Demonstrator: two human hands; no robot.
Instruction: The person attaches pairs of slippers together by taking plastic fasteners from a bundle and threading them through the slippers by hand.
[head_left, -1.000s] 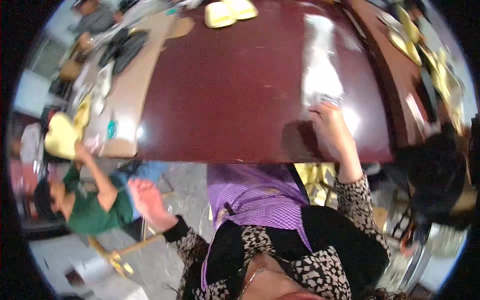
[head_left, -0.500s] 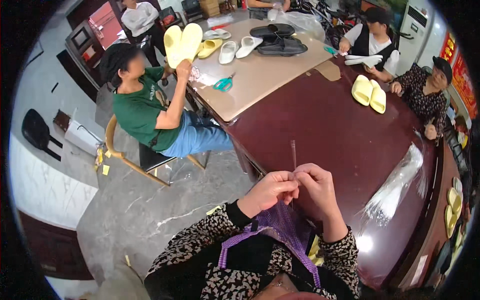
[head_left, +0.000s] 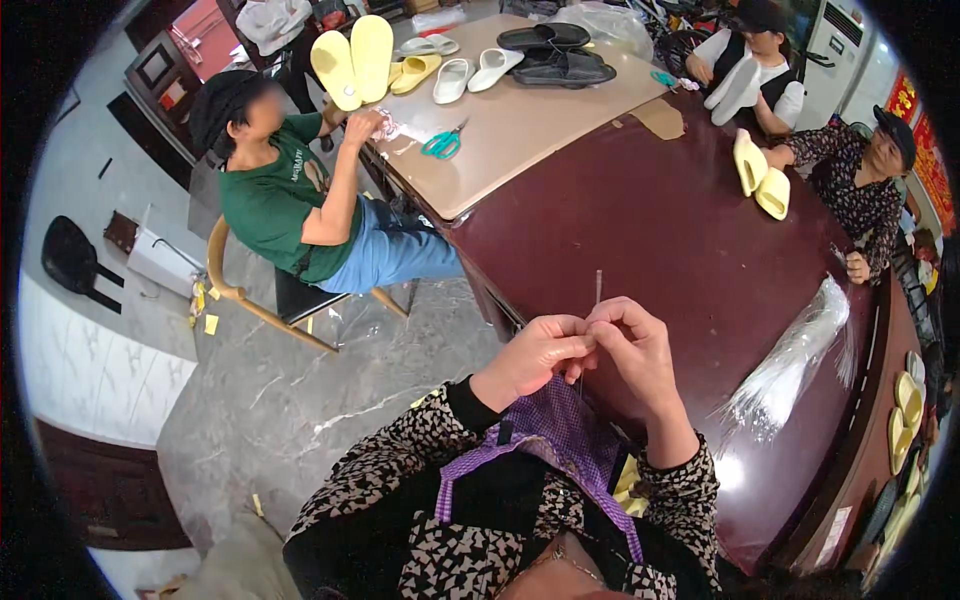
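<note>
My left hand (head_left: 545, 358) and my right hand (head_left: 632, 350) meet over the near edge of the dark red table, fingertips pinched together. Between them they hold a thin, clear strip (head_left: 599, 286); its upper end sticks up past my fingers, and a fine length seems to hang below them. The pinched part is hidden by my fingers. To the right of my hands lies a bundle of similar clear, thin strands (head_left: 790, 365), its loose ends fanned out towards me. Below my hands hangs a purple checked cloth (head_left: 575, 430), worn over my patterned top.
On the left, a seated person in green holds yellow slippers (head_left: 371, 60). Teal scissors (head_left: 441, 143), white slippers (head_left: 492, 68) and black slippers (head_left: 562, 70) lie on the beige board (head_left: 520, 130). Two people sit at the far right, one touching yellow slippers (head_left: 772, 193), the other holding white ones (head_left: 734, 92).
My hands stay pinched together on the strip, barely shifted. At the right, a person's hand has reached the yellow slippers and tilted one up. The person in green has turned their yellow slippers.
</note>
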